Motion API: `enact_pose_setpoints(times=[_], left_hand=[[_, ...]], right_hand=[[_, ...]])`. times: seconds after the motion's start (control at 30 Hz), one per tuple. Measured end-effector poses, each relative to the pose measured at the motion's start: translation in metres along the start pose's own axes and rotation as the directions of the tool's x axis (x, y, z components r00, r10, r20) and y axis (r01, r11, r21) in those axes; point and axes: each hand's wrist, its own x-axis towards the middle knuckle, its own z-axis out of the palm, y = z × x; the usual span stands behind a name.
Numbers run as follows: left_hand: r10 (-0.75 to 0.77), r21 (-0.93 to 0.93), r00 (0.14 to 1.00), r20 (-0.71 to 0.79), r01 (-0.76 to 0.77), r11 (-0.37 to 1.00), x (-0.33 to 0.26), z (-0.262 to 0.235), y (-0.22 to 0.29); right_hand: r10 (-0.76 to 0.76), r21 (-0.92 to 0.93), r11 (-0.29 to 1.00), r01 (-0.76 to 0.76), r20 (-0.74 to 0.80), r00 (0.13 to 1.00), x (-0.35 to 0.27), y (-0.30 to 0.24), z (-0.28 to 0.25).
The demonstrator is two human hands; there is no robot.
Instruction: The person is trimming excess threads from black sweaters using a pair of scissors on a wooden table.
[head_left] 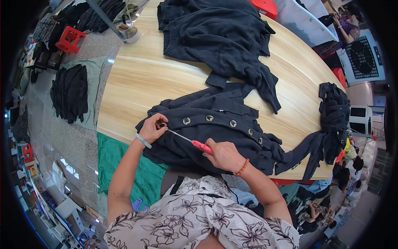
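Right hand (226, 156) closed round red handle of thin metal-shafted tool (202, 147), knuckles up, forearm slanting in from lower right. Left hand (153, 128) pinching dark cardigan (215, 135), thumb and fingertips together at tool's tip, elbow bent. Cardigan: soft creased knit, row of round two-tone buttons (209, 118), spread on pale wood-grain table (128, 79). Beyond: dark sweaters (224, 35), rumpled, ribbed edges.

Bright, even light washes a pale wooden table (132, 79) as white glare streaks the glossy floor (78, 143) at left; fisheye distortion bows the table's edges, black rings the view, and details near the rim soften.
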Motion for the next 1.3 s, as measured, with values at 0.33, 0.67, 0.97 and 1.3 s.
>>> enact_pose_setpoints(times=[0.33,0.67,0.97,1.3], left_hand=[[0.145,0.189,0.989,-0.019,-0.139,0.972,0.026,0.066,0.038],[0.191,0.265,0.977,0.097,-0.210,0.941,0.042,0.061,0.033],[0.051,0.154,0.983,0.179,-0.079,0.985,0.077,0.122,0.065],[0.535,0.326,0.842,0.072,-0.527,0.785,0.066,0.144,0.092]], right_hand=[[0.213,0.195,0.962,-0.189,-0.112,0.971,-0.051,0.034,-0.010],[0.182,0.179,0.970,-0.165,-0.082,0.980,-0.066,0.032,-0.005],[0.381,0.249,0.910,-0.331,-0.189,0.905,-0.109,0.057,-0.015],[0.357,0.373,0.894,-0.247,-0.263,0.896,-0.129,0.068,0.011]])
